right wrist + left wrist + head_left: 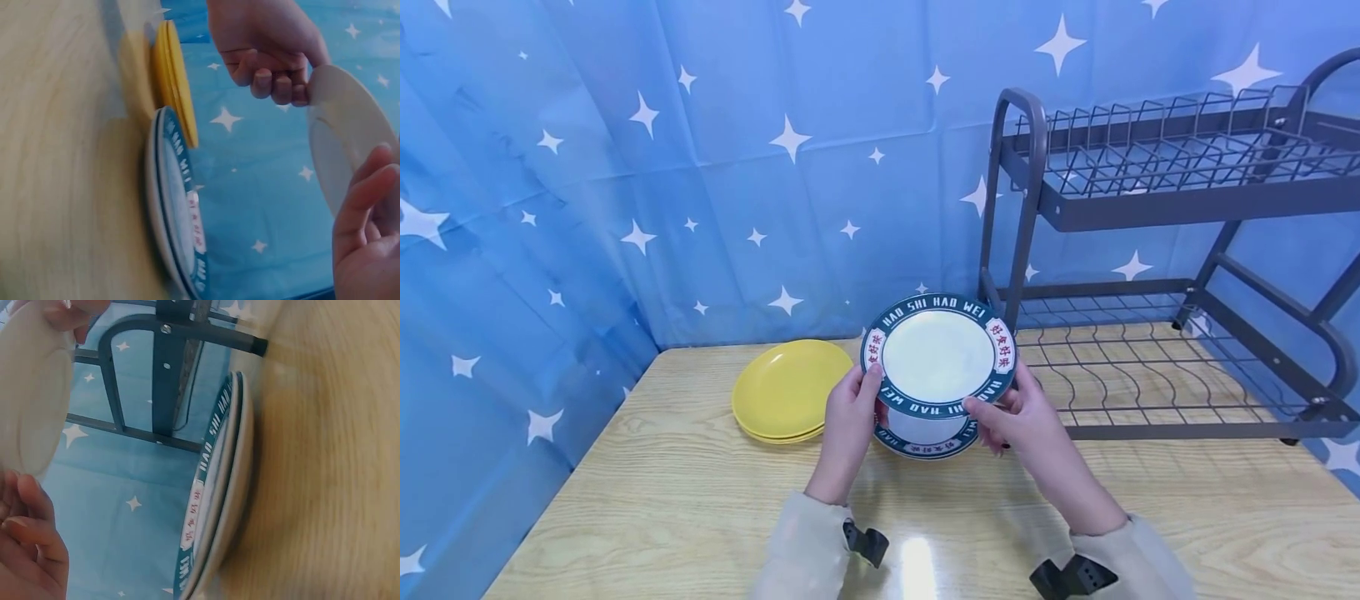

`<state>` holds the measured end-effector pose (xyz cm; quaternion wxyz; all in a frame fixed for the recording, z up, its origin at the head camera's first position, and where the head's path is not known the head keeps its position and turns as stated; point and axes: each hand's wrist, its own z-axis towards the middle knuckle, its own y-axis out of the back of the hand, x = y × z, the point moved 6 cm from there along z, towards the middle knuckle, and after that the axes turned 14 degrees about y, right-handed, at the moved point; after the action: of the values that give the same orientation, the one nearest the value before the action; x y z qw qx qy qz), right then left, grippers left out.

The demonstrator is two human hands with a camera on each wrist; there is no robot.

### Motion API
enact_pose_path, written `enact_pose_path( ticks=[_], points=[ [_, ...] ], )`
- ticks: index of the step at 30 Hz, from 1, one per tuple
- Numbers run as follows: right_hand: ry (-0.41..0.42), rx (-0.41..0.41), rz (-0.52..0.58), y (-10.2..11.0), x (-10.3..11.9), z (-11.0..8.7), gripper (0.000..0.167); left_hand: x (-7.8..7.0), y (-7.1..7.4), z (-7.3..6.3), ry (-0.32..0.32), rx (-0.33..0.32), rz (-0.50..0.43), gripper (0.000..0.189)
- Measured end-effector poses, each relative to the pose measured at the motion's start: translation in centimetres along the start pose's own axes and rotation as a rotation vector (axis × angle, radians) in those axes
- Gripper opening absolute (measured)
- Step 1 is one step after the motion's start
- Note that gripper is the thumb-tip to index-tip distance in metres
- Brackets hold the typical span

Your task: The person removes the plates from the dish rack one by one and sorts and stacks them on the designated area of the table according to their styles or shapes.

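A white plate (947, 357) with a dark green lettered rim is held up between both hands, tilted toward the head camera. The left hand (850, 408) pinches its left edge, thumb on the rim. On the right edge, the right hand (1022, 421) grips with thumb on top and fingers beneath. Two matching green-rimmed plates (215, 487) are stacked on the table below, partly hidden by the held one in the head view. Both wrist views show a gap between the held plate's pale underside (350, 125) and that stack.
Yellow plates (790, 387) lie stacked on the wooden table (647, 483) to the left. A dark two-tier metal dish rack (1150, 433) stands at the right, its lower front rail close to the right hand. A blue star-patterned curtain (737, 167) hangs behind.
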<state>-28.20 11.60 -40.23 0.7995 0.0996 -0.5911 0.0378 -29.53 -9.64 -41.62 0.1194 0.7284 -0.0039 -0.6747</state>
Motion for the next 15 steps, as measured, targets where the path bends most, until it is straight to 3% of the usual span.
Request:
enact_pose_path(
  ticks=[6, 15],
  points=[
    [-0.03, 0.015, -0.046, -0.4, -1.5, 0.2, 0.08, 1.2, 0.4, 0.5, 0.028, -0.057, 0.056, 0.043],
    [-0.065, 0.044, -0.132, -0.8, -2.9, 0.4, 0.086, 2.4, 0.6, 1.3, 0.09, -0.082, 0.102, 0.039]
  ],
)
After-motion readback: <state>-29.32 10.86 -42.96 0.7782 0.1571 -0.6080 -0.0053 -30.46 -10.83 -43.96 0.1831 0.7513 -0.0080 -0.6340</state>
